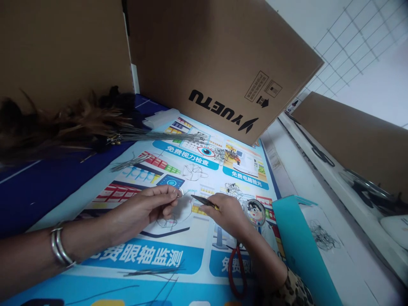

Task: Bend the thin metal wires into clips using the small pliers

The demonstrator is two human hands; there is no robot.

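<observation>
My left hand [156, 205], with two silver bangles [60, 246] at the wrist, is closed in a pinch on a thin wire [187, 192]. A loop of this wire seems to hang below the fingertips. My right hand [231, 212] is wrapped around pliers [205, 201] with a dark, pointed nose. The nose points left, close to the wire; whether it touches cannot be made out. Under my right forearm lie red-handled scissors [234, 272], partly hidden. Loose straight wires [153, 271] lie on the printed sheet nearer to me.
Brown feathers [70, 121] with long wire stems [159, 135] lie at the left. Tangled wires [227, 154] and a wire shape [194, 171] sit beyond my hands. A round picture tin [256, 212] and turquoise box [302, 250] are at right. A large cardboard box [219, 55] stands behind.
</observation>
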